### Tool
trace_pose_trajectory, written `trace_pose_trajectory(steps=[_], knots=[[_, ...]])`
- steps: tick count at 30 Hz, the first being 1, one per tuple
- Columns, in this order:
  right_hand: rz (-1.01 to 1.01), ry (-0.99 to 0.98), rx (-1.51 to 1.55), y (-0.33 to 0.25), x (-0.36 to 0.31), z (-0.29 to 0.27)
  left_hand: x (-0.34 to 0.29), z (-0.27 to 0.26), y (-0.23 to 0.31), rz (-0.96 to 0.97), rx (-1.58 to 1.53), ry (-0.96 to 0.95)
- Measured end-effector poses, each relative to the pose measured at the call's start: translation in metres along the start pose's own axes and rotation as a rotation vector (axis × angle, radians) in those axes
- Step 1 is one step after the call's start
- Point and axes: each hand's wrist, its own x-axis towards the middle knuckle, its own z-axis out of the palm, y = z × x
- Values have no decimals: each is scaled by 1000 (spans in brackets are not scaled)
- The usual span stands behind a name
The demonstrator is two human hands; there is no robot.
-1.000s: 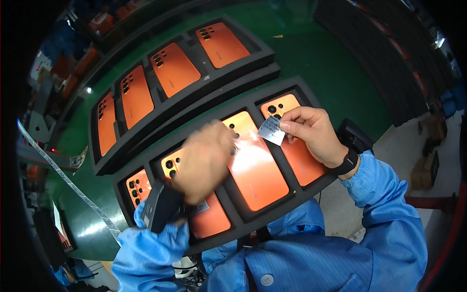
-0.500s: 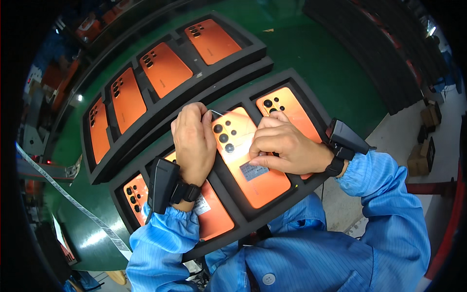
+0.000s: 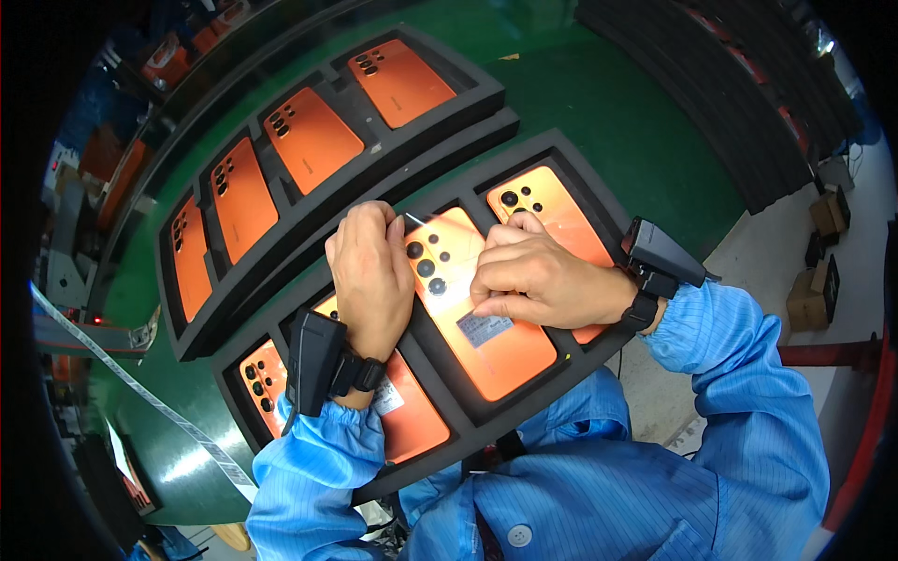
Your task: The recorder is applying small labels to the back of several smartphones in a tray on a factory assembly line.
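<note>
An orange phone [image 3: 510, 369] lies back up in the near black foam tray [image 3: 463, 421], with dark round lenses at its upper end and a grey label lower down. My left hand [image 3: 369, 271] is closed beside its upper left corner. From those fingertips a thin, pale-edged clear film [image 3: 418, 221] reaches over the lens end, its far extent lost in glare. My right hand [image 3: 528, 280] is closed too, its fingertips pinched above the phone near the label; what they hold is hidden. Partly under my left wrist lies a labelled orange phone [image 3: 412, 425]. Another orange phone [image 3: 561, 210] sits behind my right hand.
Beyond, stacked black foam trays [image 3: 327, 201] hold several orange phones. A further orange phone [image 3: 265, 374] lies at the near tray's left end. The green table [image 3: 645, 131] carries stacked dark trays [image 3: 711, 103] at right. A printed strip [image 3: 140, 383] crosses the left side.
Both hands stay closed in nearly the same places. The right hand has shifted very slightly left, and the whole view has moved a little.
</note>
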Motion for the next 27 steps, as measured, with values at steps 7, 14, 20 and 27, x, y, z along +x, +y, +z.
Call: trace_pose_trajectory(steps=[7, 14, 20, 27], knots=[[21, -14, 4, -2, 0, 0, 0, 0, 1, -3, 13, 4], [27, -16, -4, -2, 0, 0, 0, 0, 1, -14, -1, -7], [16, -10, -18, -3, 1, 0, 0, -1, 1, -19, 1, -9], [-13, 8, -44, -1, 0, 0, 0, 0, 2, -6, 6, 9]])
